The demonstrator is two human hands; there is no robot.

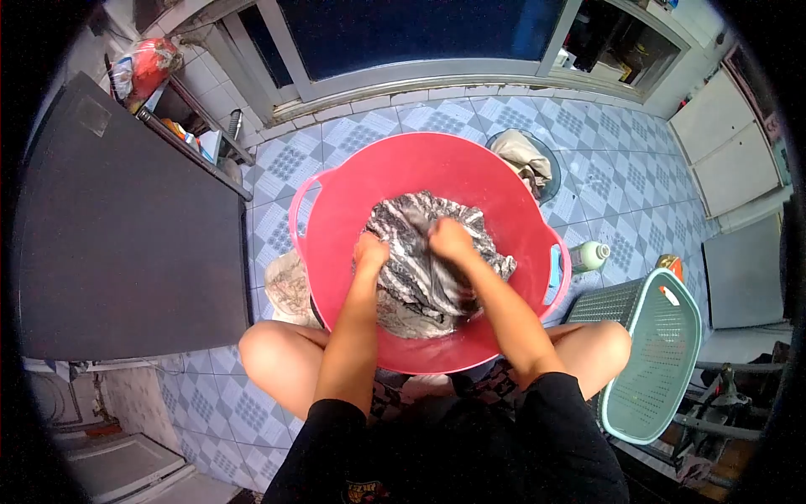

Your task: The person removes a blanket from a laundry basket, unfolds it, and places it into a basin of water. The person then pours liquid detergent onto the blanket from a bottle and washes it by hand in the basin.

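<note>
In front of me stands a large red tub (353, 181) with a loop handle on each side. Inside it lies a bunched, wet-looking black-and-white patterned cloth (424, 273). My left hand (370, 251) is closed on the cloth's left part, its fingers partly hidden by the folds. Closer to the middle, my right hand (451, 239) is a fist gripping the same cloth, with a fold pulled up beside it. Both forearms reach over the tub's near rim, between my bent knees.
A round basin (550, 181) with beige cloth sits behind the tub. To the right are a pale bottle (590, 255) and a green laundry basket (651, 378). A dark table (134, 227) stands at left; a crumpled cloth (288, 286) lies by the tub on the tiled floor.
</note>
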